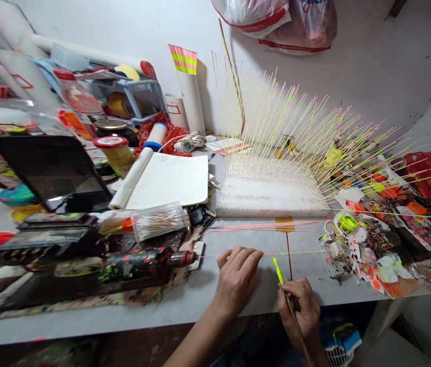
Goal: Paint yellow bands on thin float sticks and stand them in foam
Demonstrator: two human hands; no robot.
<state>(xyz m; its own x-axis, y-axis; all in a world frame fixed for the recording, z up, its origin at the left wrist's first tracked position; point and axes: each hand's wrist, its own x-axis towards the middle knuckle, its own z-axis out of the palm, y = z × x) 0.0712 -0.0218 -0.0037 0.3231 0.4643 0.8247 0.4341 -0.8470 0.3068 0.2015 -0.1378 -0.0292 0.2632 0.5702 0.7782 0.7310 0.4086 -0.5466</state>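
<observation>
My left hand [237, 275] rests on the grey table [200, 300] with its fingers curled together, pinching a thin yellow-tipped stick [299, 252] that lies across the table to the right. In my right hand [302, 306], at the table's front edge, the fingers are closed round a paintbrush [281, 275] with a bright yellow-green tip, pointing up and left toward the stick. Behind both hands a bundle of thin pink sticks [261, 225] lies flat. A white foam block [272, 196] behind it bristles with several upright sticks tipped yellow and pink.
An open notebook [169, 181], a dark tablet [54, 171], a cotton-swab pack [159, 220] and paint-spattered tools crowd the left. Jars and a white tube stand at the back. Paint-stained scraps and a yellow tape roll [348, 223] fill the right. Plastic bags [276, 20] hang on the wall.
</observation>
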